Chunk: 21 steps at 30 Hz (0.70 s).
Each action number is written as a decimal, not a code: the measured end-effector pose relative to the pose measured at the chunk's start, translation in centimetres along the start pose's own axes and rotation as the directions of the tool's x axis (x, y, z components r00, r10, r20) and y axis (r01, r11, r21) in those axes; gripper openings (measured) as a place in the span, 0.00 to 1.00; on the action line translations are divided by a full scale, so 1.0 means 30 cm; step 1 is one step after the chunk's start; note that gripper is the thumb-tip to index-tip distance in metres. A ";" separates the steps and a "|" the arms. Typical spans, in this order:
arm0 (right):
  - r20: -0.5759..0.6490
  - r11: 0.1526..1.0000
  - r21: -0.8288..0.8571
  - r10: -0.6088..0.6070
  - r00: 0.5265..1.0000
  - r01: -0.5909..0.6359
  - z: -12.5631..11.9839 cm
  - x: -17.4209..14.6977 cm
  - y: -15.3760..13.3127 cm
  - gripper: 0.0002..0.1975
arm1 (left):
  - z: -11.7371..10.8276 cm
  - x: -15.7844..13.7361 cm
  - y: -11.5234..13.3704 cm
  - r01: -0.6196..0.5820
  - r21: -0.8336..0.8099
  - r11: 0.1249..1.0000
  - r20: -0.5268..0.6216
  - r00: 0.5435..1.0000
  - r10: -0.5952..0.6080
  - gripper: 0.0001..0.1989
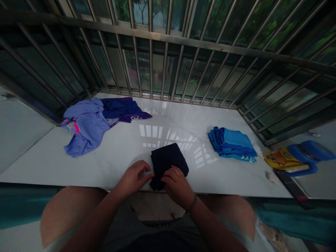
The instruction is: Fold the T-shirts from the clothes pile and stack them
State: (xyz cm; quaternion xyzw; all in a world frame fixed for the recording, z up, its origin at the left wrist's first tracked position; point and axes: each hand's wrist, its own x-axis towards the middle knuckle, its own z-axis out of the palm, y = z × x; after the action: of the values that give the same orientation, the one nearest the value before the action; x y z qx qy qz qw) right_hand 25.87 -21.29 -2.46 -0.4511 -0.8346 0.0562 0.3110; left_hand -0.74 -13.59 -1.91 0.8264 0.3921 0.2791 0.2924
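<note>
A dark navy folded cloth [169,157] lies on the white ledge in front of my knees, in a compact block with a loose corner at its near left. My left hand [135,176] is at its left edge, thumb and fingers apart and nothing between them; the thumb tip comes close to the cloth. Over the near right part of the cloth is my right hand [178,183], fingers bent together with their tips on the fabric. What the right fingertips pinch underneath is hidden.
Crumpled lavender clothing [89,122] and a dark blue and purple garment [123,109] lie at the left. Folded blue clothes [232,141] sit to the right. Beyond them are a yellow and blue bottle [288,157] and a dark flat object [294,190]. Metal bars [170,38] enclose the ledge.
</note>
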 end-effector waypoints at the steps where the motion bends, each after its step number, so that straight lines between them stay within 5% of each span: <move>1: -0.009 1.000 0.023 0.017 1.000 -0.017 0.004 -0.005 0.001 0.15 | 0.009 -0.016 0.009 -0.055 0.014 0.998 0.051 0.997 0.054 0.12; 6: -0.038 0.997 0.066 0.050 0.998 -0.047 0.006 -0.009 -0.006 0.17 | 0.073 -0.066 0.031 -0.273 0.232 0.934 0.158 0.958 0.241 0.09; 15: 0.175 1.000 -0.032 0.007 0.984 -0.001 -0.046 -0.039 -0.040 0.16 | 0.067 -0.095 0.034 -0.329 0.340 0.881 0.184 0.942 0.281 0.21; 21: 0.170 0.998 -0.069 0.013 0.985 -0.001 -0.004 -0.080 -0.052 0.18 | 0.052 -0.091 0.048 -0.346 0.298 0.890 0.164 0.937 0.310 0.14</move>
State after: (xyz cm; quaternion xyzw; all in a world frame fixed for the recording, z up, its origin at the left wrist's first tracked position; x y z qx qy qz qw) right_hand 25.78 -24.12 -2.89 -0.4580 -0.8580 0.0668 0.2226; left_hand -0.43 -16.96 -2.59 0.9315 0.2700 0.2100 0.1236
